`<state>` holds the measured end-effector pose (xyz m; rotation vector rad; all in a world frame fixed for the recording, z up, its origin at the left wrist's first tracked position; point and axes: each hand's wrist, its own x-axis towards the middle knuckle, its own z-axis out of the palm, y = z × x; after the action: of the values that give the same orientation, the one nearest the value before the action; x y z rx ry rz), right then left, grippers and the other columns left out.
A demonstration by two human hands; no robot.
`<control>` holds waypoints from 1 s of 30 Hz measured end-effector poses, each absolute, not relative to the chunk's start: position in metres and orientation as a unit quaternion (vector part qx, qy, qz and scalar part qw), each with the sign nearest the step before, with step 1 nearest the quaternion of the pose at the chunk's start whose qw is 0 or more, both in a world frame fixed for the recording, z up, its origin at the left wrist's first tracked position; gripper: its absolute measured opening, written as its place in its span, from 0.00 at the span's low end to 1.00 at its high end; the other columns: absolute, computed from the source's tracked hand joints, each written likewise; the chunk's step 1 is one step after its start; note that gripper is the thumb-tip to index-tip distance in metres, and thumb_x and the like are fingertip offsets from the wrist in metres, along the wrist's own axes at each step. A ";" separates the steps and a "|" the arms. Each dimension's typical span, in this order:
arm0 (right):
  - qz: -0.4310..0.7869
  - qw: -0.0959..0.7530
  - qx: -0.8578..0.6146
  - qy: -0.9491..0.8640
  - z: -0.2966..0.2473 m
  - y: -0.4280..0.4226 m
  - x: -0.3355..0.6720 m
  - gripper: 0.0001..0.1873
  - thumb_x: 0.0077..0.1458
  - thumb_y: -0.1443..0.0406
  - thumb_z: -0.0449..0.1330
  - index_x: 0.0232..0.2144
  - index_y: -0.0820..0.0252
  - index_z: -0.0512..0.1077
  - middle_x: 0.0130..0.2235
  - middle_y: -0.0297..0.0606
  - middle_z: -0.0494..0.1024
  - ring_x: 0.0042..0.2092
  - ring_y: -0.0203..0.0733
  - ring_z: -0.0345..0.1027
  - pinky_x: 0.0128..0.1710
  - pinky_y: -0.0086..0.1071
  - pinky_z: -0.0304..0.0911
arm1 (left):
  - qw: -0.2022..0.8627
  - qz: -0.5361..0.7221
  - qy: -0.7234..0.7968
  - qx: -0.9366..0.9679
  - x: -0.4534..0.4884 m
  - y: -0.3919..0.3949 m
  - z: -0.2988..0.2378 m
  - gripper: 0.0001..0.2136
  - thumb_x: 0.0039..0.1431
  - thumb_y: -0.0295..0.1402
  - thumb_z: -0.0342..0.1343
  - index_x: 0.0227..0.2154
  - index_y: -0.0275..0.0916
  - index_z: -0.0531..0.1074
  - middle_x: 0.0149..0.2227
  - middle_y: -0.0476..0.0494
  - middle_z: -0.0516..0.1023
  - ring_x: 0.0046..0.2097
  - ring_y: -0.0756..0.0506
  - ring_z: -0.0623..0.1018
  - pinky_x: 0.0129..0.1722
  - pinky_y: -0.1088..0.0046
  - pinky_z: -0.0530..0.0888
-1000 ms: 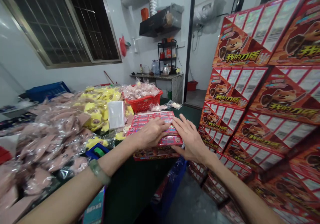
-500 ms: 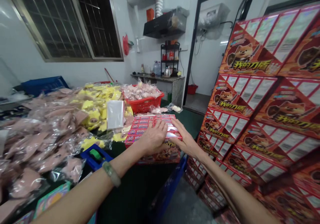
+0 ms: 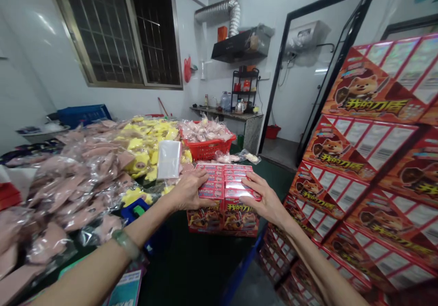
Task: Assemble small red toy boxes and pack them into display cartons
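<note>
Head cam: your grip's part-closed on the red boxes (image 3: 225, 199), L hand (image 3: 189, 192) & R hand (image 3: 266, 197) clasping opp. sides, prob. so rows stay flush.

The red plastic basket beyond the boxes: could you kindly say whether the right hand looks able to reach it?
Probably yes, once the right hand leaves the red printed boxes: the red plastic basket stands just beyond them, with only low bagged pink pieces before its near wall.

White walls (image 3: 27, 37), dark barred window (image 3: 106, 30), black door frame (image 3: 274, 82)
</note>
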<state>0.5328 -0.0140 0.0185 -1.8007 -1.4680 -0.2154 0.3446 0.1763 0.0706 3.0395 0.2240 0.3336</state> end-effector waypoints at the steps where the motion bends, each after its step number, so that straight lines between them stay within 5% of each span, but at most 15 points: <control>1: -0.095 0.389 -0.706 -0.584 0.017 -0.016 0.533 0.30 0.52 0.47 0.56 0.50 0.62 0.71 0.57 0.52 0.64 0.61 0.54 0.54 0.57 0.51 0.54 | 0.038 0.123 0.073 0.989 0.344 0.177 0.068 0.40 0.47 0.58 0.51 0.54 0.30 0.61 0.59 0.25 0.61 0.60 0.31 0.61 0.58 0.52 0.59; 7: -0.145 0.242 -0.730 -0.622 0.037 -0.029 0.523 0.25 0.58 0.52 0.51 0.51 0.58 0.68 0.58 0.48 0.64 0.61 0.52 0.53 0.53 0.50 0.58 | 0.042 0.136 0.057 0.988 0.338 0.177 0.064 0.38 0.52 0.56 0.48 0.57 0.28 0.57 0.61 0.24 0.57 0.63 0.31 0.56 0.59 0.51 0.56; 13: -0.168 0.171 -0.746 -0.622 0.048 -0.009 0.501 0.33 0.54 0.50 0.55 0.55 0.66 0.63 0.59 0.53 0.62 0.59 0.57 0.55 0.56 0.53 0.52 | 0.035 0.108 0.065 0.991 0.343 0.172 0.063 0.41 0.53 0.57 0.43 0.58 0.23 0.52 0.62 0.19 0.52 0.64 0.29 0.50 0.59 0.50 0.54; 16: -0.135 0.245 -0.728 -0.626 0.046 -0.009 0.506 0.33 0.54 0.49 0.53 0.57 0.60 0.61 0.59 0.48 0.63 0.60 0.54 0.55 0.57 0.53 0.50 | 0.045 0.097 0.072 0.992 0.342 0.172 0.064 0.43 0.53 0.58 0.42 0.59 0.21 0.51 0.62 0.17 0.49 0.64 0.27 0.49 0.59 0.50 0.54; 21: -0.013 0.494 -0.710 -0.502 0.048 -0.015 0.539 0.36 0.57 0.46 0.43 0.62 0.58 0.52 0.65 0.42 0.49 0.66 0.45 0.39 0.63 0.46 0.39 | 0.069 0.086 0.070 0.992 0.338 0.172 0.069 0.44 0.52 0.59 0.42 0.59 0.22 0.51 0.63 0.17 0.48 0.64 0.27 0.48 0.59 0.50 0.54; 24: 0.116 0.499 -0.733 -0.447 0.043 -0.002 0.556 0.38 0.51 0.43 0.52 0.58 0.56 0.60 0.66 0.39 0.45 0.66 0.48 0.35 0.64 0.45 0.34 | 0.099 0.091 0.084 0.987 0.338 0.166 0.070 0.43 0.51 0.58 0.45 0.58 0.23 0.52 0.63 0.19 0.48 0.64 0.28 0.47 0.60 0.51 0.53; 27: 0.210 0.524 -0.709 -0.423 0.037 0.014 0.559 0.38 0.45 0.46 0.60 0.56 0.55 0.64 0.67 0.36 0.40 0.66 0.51 0.35 0.63 0.44 0.40 | 0.157 0.115 0.109 0.975 0.339 0.160 0.069 0.44 0.48 0.58 0.49 0.57 0.24 0.54 0.63 0.19 0.48 0.64 0.27 0.46 0.60 0.48 0.49; 30: 0.247 0.643 -0.640 -0.341 0.030 0.017 0.555 0.41 0.47 0.47 0.59 0.60 0.50 0.54 0.66 0.38 0.46 0.63 0.52 0.47 0.57 0.45 0.55 | 0.259 0.154 0.124 0.946 0.339 0.164 0.069 0.47 0.40 0.61 0.54 0.56 0.28 0.57 0.63 0.23 0.51 0.65 0.29 0.47 0.61 0.50 0.48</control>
<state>0.5552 0.0167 0.0299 -1.4589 -0.7764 0.5627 0.3386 0.1645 0.0685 2.5628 0.3362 0.4163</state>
